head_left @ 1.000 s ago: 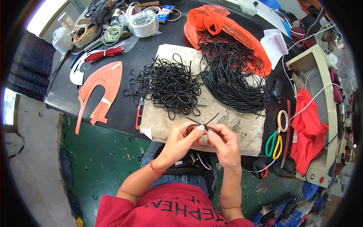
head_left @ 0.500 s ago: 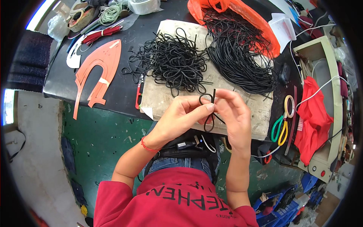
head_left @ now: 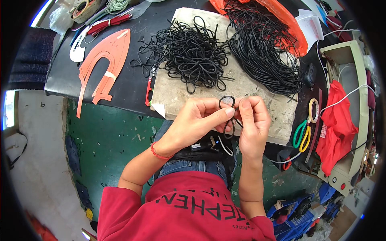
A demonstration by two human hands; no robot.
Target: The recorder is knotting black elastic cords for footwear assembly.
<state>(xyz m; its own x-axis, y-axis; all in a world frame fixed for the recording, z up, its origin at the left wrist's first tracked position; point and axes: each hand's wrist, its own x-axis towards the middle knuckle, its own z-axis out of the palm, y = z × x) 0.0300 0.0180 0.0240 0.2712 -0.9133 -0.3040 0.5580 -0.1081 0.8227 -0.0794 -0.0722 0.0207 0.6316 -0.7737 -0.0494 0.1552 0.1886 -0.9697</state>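
Observation:
Between my hands is a thin black cord bent into loops, one above my fingertips and one below. My left hand pinches it where the loops meet, thumb on top. My right hand has its thumb and fingertips pressed together at the cord's right side; the piece between them is mostly hidden. Just beyond my hands, a tangled pile of looped black cords lies on a worn pale board. To its right, a bundle of long straight black cords spills from an orange plastic bag.
Scissors with green and yellow handles and a tape roll lie at the right. A red cutter rests by the board's left edge. Orange pattern pieces are on the black table. Red cloth hangs at the right.
My right fingers have gone from spread around an upright cord end to closed at the cord's right side. That end no longer stands up. The view has shifted slightly.

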